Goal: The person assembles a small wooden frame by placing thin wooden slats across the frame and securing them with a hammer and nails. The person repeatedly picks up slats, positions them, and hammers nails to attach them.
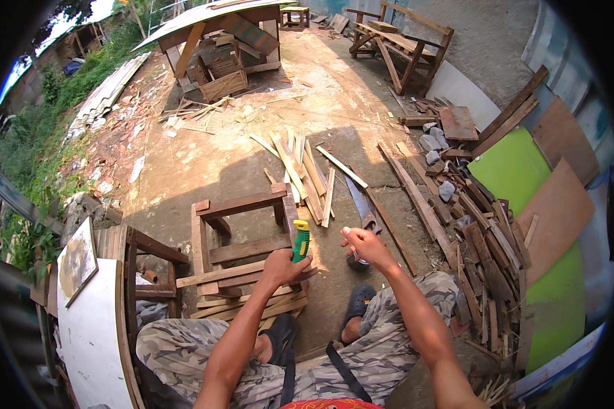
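Note:
My left hand (284, 267) is closed round a hammer (301, 247), its green and yellow grip pointing up and its dark head low by my fingers. Just beyond that hand stands a brown wooden frame (250, 250) with short legs and a crosspiece. A light batten (218, 275) lies across its near side. My right hand (366, 247) is raised to the right, fingertips pinched together; whatever they hold is too small to name. Beneath it a small dark round object (357, 262) is partly hidden. A handsaw (359, 202) rests on the ground beyond my right hand.
Loose wood strips (300, 163) lie ahead, with more cut strips (273, 307) near my feet. A scrap-wood pile (488, 252) and green board (515, 167) line the right. A white-topped table (92, 327) stands left. A roofed wooden structure (218, 48) and bench (406, 44) stand farther off.

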Demonstrator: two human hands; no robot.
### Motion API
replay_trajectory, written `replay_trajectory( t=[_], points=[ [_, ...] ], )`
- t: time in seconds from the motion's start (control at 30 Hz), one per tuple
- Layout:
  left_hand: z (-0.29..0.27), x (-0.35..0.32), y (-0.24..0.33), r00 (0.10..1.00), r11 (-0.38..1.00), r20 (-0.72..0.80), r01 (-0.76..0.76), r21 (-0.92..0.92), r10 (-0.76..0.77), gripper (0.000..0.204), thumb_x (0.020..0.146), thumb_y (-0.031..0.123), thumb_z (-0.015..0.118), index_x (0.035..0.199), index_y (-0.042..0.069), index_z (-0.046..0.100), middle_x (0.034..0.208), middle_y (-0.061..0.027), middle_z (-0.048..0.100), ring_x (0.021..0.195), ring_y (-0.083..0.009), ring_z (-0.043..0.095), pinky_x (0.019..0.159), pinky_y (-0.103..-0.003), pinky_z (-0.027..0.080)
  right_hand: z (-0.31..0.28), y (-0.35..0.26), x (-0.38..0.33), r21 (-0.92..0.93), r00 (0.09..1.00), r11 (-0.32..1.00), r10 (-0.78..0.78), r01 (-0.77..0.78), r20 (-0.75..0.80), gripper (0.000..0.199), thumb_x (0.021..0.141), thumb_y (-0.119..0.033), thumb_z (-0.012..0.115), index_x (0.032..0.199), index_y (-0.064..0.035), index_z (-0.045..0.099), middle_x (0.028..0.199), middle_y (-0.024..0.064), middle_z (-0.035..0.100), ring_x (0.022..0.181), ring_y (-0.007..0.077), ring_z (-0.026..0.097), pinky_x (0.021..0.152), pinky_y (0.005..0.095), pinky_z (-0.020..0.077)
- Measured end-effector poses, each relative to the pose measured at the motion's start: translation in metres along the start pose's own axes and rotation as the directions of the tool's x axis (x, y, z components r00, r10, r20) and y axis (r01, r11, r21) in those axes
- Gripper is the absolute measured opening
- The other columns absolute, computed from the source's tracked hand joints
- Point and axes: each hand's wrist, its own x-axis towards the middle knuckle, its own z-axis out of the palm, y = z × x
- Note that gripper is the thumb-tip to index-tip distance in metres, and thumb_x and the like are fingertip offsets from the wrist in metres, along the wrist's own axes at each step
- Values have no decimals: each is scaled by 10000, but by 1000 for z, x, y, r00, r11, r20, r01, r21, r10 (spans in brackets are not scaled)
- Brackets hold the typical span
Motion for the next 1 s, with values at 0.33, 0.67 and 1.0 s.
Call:
replay_trajectory(
  t=[0.33,0.67,1.0],
  points=[
    [28,-30,27,976,959,70,-188,-213,207,572,892,581,636,812,20,712,684,-148,664,641,-338,646,606,-423,493,58,16,-21,157,981,983,-69,98,-179,347,930,-347,669,1022,-14,639,750,97,701,716,160,696,595,303,521],
    [-24,-38,-101,997,803,-72,25,596,22,428,917,405,633,1233,117,642,1167,-125,661,1174,-283,583,976,-457,420,113,45,9,-538,999,842,-48,42,2,784,716,-666,761,969,72,680,843,284,702,848,425,709,750,480,561],
    [-76,-25,-99,932,721,-151,-146,678,331,302,890,356,686,1127,171,651,937,-54,627,929,-251,625,785,-419,462,108,32,18,-434,974,900,-139,49,-178,510,754,-392,769,979,51,653,901,303,690,882,450,687,768,498,547]
  ],
)
